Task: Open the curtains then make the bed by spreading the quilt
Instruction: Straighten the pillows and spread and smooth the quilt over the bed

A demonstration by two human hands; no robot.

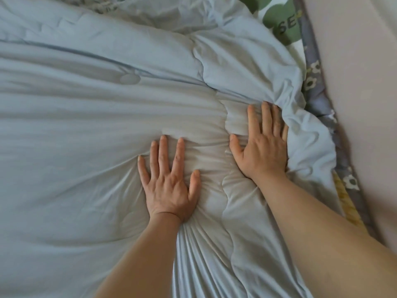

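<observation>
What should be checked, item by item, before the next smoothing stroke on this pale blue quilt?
1. Left hand flat on the quilt, fingers spread: ok.
2. Right hand flat on the quilt near its right side: ok.
3. Cloth smooth between the hands: not ok, creases bunch there.
4. Quilt's right edge laid out flat: not ok, it is rumpled, and the flowered sheet shows beside it.
5. Curtains opened: cannot tell, none are in view.
6. Quilt reaching the bed's other sides: cannot tell, they lie outside the picture.
</observation>
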